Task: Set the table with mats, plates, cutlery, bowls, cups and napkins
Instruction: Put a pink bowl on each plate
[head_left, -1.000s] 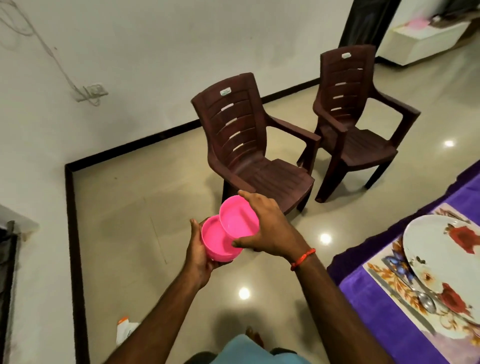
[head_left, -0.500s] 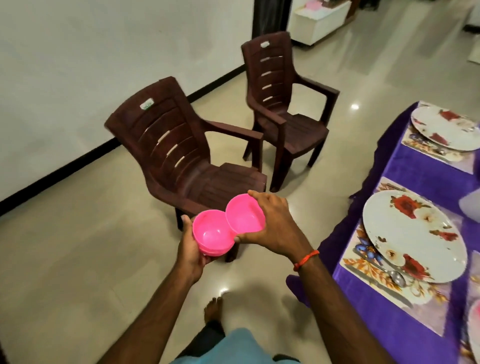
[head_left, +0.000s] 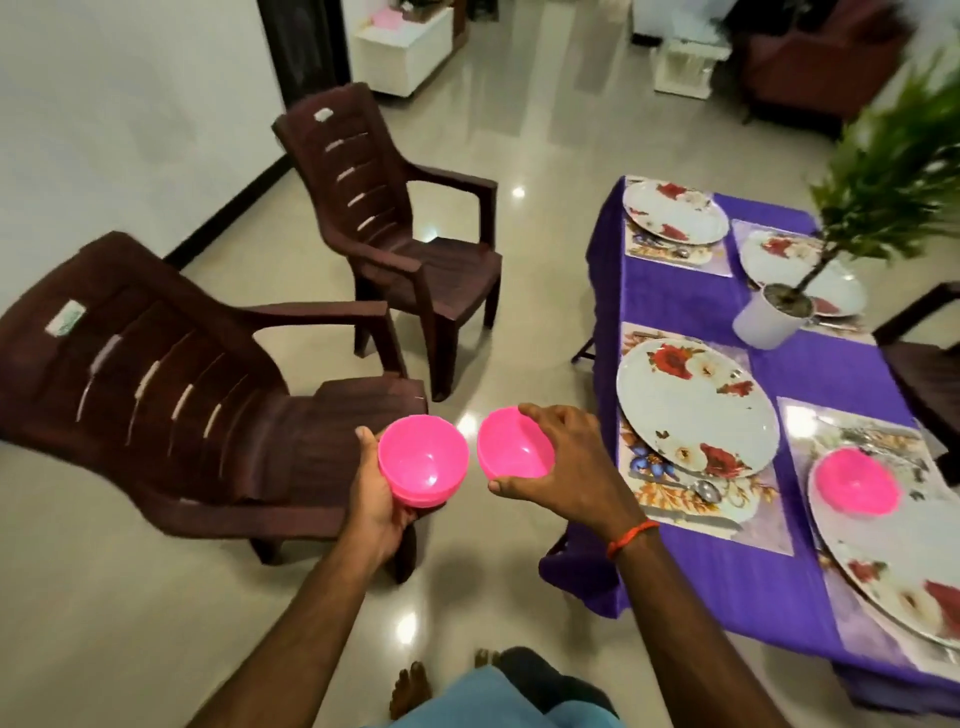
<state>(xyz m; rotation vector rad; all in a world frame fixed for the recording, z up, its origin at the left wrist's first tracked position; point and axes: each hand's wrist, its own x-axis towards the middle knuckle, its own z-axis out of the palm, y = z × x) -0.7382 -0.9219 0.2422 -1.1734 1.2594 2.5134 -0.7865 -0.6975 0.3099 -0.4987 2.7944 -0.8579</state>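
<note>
My left hand (head_left: 376, 501) grips a small stack of pink bowls (head_left: 422, 460) from below and behind. My right hand (head_left: 569, 467) holds a single pink bowl (head_left: 511, 449) by its rim, just right of the stack and left of the table edge. The table with a purple cloth (head_left: 680, 301) carries floral mats, each with a flowered white plate; the nearest plate (head_left: 693, 400) lies on a mat (head_left: 670, 499) with a spoon (head_left: 701, 488). Another pink bowl (head_left: 854, 488) sits on the plate at the right (head_left: 893, 561).
Two brown plastic chairs stand on the tiled floor, one (head_left: 171, 384) close at my left and one (head_left: 400, 228) farther back. A potted plant (head_left: 774, 317) stands mid-table. Two more plates (head_left: 672, 210) lie at the far end. My bare feet show at the bottom.
My view has swung right, bringing the table fully into sight. My right hand has drawn its bowl away from the stack, so the two now sit side by side.
</note>
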